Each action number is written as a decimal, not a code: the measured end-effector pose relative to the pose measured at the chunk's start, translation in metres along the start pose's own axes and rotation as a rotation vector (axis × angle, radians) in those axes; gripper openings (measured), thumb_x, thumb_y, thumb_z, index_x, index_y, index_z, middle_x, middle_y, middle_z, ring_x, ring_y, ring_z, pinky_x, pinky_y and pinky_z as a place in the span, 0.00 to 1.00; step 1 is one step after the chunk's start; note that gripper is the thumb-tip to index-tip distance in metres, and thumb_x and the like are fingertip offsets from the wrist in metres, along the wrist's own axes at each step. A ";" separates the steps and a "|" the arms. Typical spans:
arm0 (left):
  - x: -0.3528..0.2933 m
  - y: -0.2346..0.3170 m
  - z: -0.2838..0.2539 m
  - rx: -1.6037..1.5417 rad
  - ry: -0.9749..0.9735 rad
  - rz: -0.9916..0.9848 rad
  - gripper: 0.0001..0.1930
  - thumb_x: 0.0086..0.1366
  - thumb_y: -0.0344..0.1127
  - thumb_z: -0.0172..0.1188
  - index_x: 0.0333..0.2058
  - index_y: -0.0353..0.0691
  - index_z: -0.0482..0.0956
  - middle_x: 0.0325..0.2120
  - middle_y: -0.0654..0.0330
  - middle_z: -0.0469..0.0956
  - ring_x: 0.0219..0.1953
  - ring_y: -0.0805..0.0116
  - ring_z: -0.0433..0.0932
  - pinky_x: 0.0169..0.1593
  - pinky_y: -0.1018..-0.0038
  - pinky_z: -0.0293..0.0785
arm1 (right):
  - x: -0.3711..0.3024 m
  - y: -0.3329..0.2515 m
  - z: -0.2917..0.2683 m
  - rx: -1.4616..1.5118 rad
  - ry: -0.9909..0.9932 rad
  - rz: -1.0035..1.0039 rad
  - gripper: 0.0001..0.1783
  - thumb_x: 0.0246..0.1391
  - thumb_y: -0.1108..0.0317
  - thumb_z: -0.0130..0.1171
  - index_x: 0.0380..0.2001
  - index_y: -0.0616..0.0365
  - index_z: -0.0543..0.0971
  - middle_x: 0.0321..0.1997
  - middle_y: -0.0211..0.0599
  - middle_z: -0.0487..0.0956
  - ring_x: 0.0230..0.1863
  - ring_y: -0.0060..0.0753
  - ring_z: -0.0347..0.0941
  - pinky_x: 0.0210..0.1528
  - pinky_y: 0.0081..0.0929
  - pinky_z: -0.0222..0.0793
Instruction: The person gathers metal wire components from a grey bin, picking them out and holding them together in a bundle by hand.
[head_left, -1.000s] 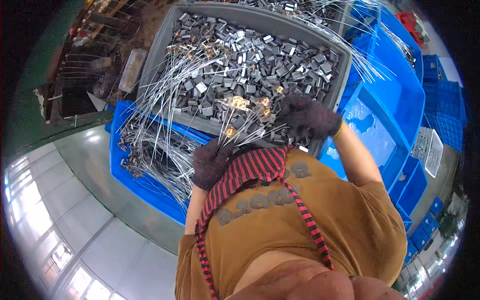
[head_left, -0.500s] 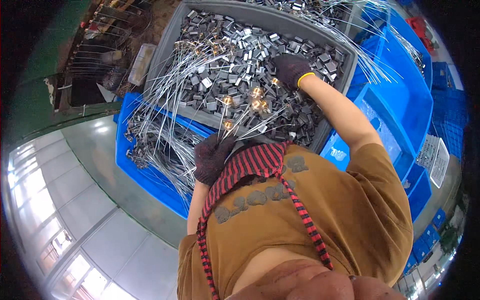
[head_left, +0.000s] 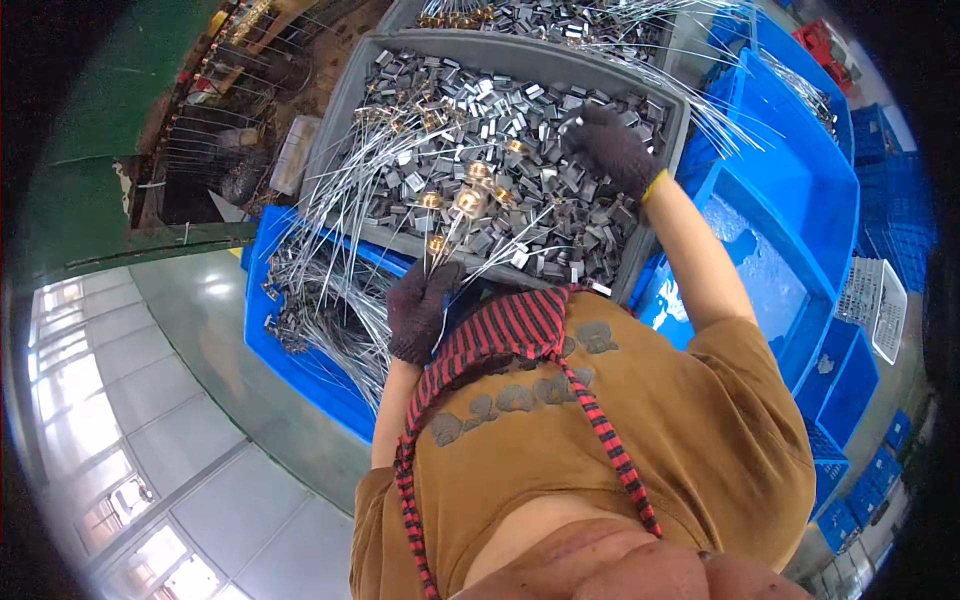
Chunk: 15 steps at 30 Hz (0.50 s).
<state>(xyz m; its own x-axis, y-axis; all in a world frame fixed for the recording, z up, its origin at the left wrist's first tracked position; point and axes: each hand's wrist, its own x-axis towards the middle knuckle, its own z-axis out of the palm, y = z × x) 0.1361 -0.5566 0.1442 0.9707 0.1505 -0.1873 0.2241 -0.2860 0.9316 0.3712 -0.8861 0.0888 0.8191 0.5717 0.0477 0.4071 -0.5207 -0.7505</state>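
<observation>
My left hand [head_left: 424, 305], in a dark knit glove, is closed round a bundle of thin metal wires at the near edge of a grey bin [head_left: 340, 130]. Brass-coloured coil ends [head_left: 468, 203] fan out from the bundle, above the bin's contents. My right hand [head_left: 612, 150], in a matching glove with a yellow cuff, is over the bin's right part. Its fingers are bent, and a small shiny metal block [head_left: 572, 124] shows at the fingertips. Many loose metal blocks [head_left: 480, 130] fill the bin. More wires with brass ends [head_left: 400, 120] lie across its left side.
A blue bin [head_left: 262, 300] of wired pieces stands at the left, below the grey bin. Larger blue bins [head_left: 820, 190] are on the right, beside a white basket [head_left: 880, 310]. Another grey bin [head_left: 560, 30] with blocks and wires stands behind.
My right hand has shifted right and toward me, and a bright block now shows at its fingertips. My left hand keeps hold of the wires; the brass ends sit slightly further left.
</observation>
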 end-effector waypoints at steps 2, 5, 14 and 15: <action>0.009 -0.012 -0.006 0.040 -0.090 0.110 0.14 0.72 0.37 0.60 0.47 0.33 0.84 0.38 0.59 0.87 0.37 0.71 0.82 0.43 0.73 0.77 | -0.018 -0.003 0.026 -0.473 0.143 -0.441 0.20 0.58 0.62 0.62 0.50 0.62 0.79 0.46 0.48 0.82 0.46 0.43 0.81 0.49 0.40 0.76; 0.011 0.006 -0.001 -0.053 -0.029 -0.176 0.10 0.69 0.33 0.61 0.43 0.35 0.86 0.33 0.57 0.87 0.34 0.70 0.83 0.41 0.70 0.77 | -0.039 -0.019 0.052 -0.221 0.168 -0.427 0.20 0.60 0.63 0.62 0.52 0.63 0.79 0.47 0.45 0.82 0.50 0.36 0.80 0.53 0.40 0.77; 0.012 0.019 -0.002 0.104 -0.094 -0.146 0.10 0.72 0.40 0.63 0.38 0.39 0.86 0.22 0.68 0.77 0.23 0.79 0.71 0.27 0.75 0.65 | -0.037 -0.092 0.017 1.060 -0.010 0.266 0.17 0.68 0.64 0.61 0.55 0.61 0.80 0.48 0.34 0.84 0.46 0.27 0.80 0.52 0.29 0.77; 0.012 0.018 -0.004 0.099 -0.089 -0.147 0.10 0.72 0.40 0.63 0.38 0.39 0.86 0.22 0.68 0.77 0.23 0.79 0.71 0.27 0.75 0.65 | -0.037 -0.098 0.016 1.057 -0.016 0.265 0.17 0.68 0.64 0.61 0.55 0.61 0.80 0.48 0.34 0.84 0.46 0.27 0.80 0.52 0.29 0.77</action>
<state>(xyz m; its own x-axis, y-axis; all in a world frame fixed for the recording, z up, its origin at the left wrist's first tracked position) 0.1516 -0.5563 0.1594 0.9297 0.1141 -0.3502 0.3672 -0.3598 0.8577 0.2947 -0.8466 0.1498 0.8212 0.5337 -0.2021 -0.3412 0.1753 -0.9235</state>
